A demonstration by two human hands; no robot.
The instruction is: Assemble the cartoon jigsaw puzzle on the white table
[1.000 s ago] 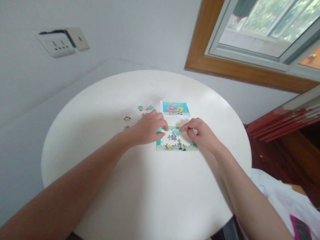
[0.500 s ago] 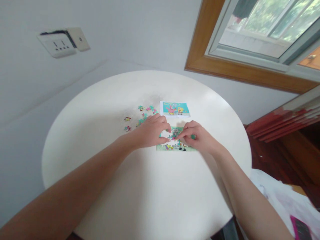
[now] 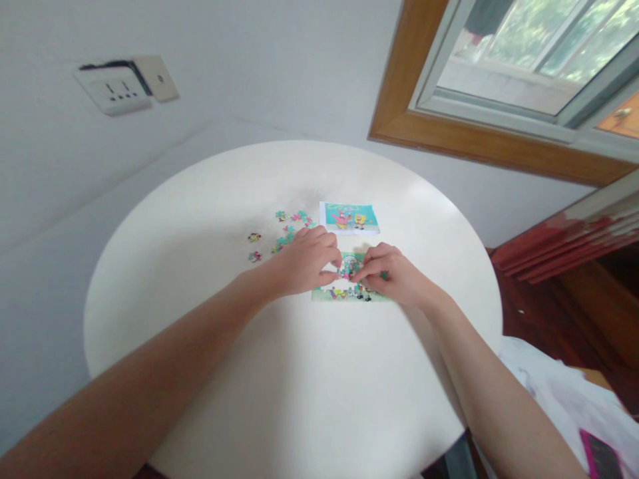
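A partly assembled cartoon jigsaw puzzle [image 3: 337, 294] lies flat on the white table, with a white gap showing in its middle. My left hand [image 3: 310, 261] rests over its left side. Its thumb and index finger are apart in a C shape, the tips at the edge of the joined pieces. From the right, my right hand [image 3: 387, 271] has its fingers curled, thumb and index fingertip pressed on a small pinkish puzzle piece [image 3: 346, 275] in the middle. The right hand covers the puzzle's right part.
Several loose puzzle pieces [image 3: 280, 216] are scattered left of and behind my left hand. Behind the puzzle lies a cartoon picture card [image 3: 349, 218]. The round white table [image 3: 200, 199] stands by a wall with a socket [image 3: 117, 90]. A pink-edged phone-like object [image 3: 600, 456] lies at lower right.
My right fingertips have shifted very slightly at the middle of the puzzle. The left thumb and index finger have come a little closer together. The loose pieces and card are unmoved.
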